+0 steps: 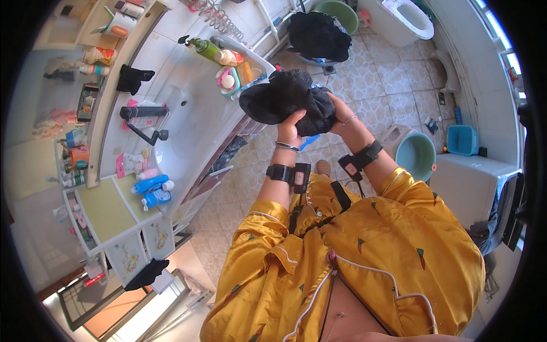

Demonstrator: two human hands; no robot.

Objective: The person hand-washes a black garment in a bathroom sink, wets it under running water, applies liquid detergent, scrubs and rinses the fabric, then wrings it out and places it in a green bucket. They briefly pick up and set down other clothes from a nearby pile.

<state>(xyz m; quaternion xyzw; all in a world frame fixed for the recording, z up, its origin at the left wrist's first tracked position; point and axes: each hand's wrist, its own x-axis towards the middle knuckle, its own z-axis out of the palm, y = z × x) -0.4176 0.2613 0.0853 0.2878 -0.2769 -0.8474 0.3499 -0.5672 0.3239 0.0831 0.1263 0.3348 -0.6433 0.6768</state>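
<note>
A bunched piece of black fabric (273,100) is held up between both hands over the tiled floor, beside the sink's edge. My left hand (291,126) grips its lower near side with the thumb showing on top. My right hand (340,112) holds the fabric from its right side, with most fingers hidden behind it. More dark cloth (318,36) lies heaped in a basin beyond the hands. Both wrists wear strapped dark devices.
At left is a white sink (188,124) with a black faucet (145,117); bottles (209,51) stand at its far end. A green basin (415,156), a blue bin (462,140) and a white appliance (470,184) are at right. A toilet (397,21) stands at the far right.
</note>
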